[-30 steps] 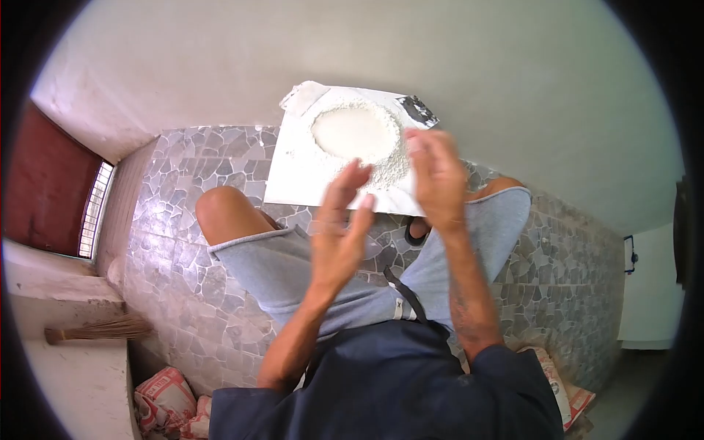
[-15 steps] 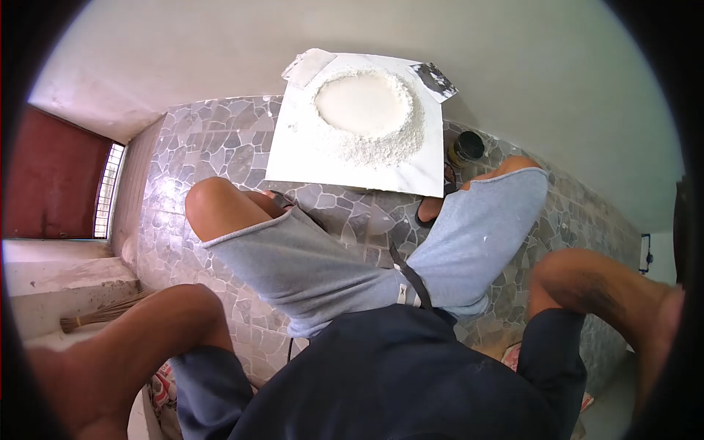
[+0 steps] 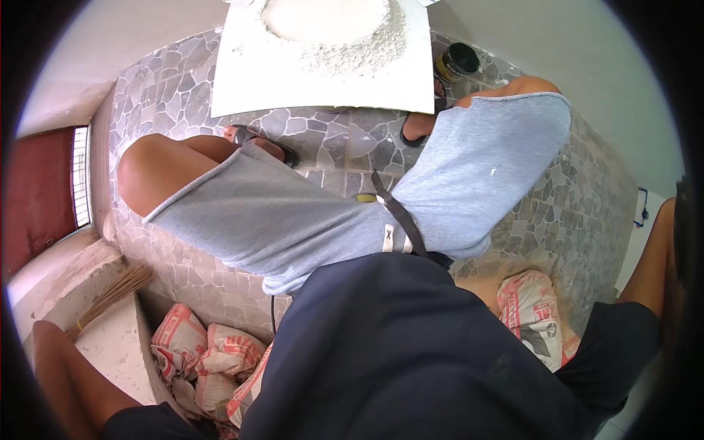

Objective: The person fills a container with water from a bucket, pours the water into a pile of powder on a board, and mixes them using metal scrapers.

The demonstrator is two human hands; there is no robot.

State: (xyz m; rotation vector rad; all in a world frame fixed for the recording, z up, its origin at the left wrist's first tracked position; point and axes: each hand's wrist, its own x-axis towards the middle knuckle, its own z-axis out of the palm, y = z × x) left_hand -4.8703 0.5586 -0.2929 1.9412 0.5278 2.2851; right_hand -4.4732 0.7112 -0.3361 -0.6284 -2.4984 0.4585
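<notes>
Lying at top centre, the board (image 3: 253, 92) bears powder (image 3: 370, 55); both hands are out of view, so I cannot tell their state.

The left arm (image 3: 77, 389) is low down at the near left side. It comes out of a dark, short sleeve (image 3: 150, 422) and slants out to the left and up to a round bend that looks like the elbow (image 3: 50, 337). The right arm (image 3: 651, 268) is at the right side and sits higher in the view than the left one. It comes out of its own dark sleeve (image 3: 612, 356) and goes up to the dark edge, where it is hard to see, but it seems to bend there too. The two arms are wide apart. The left hand and the right hand are both out of view.
</notes>
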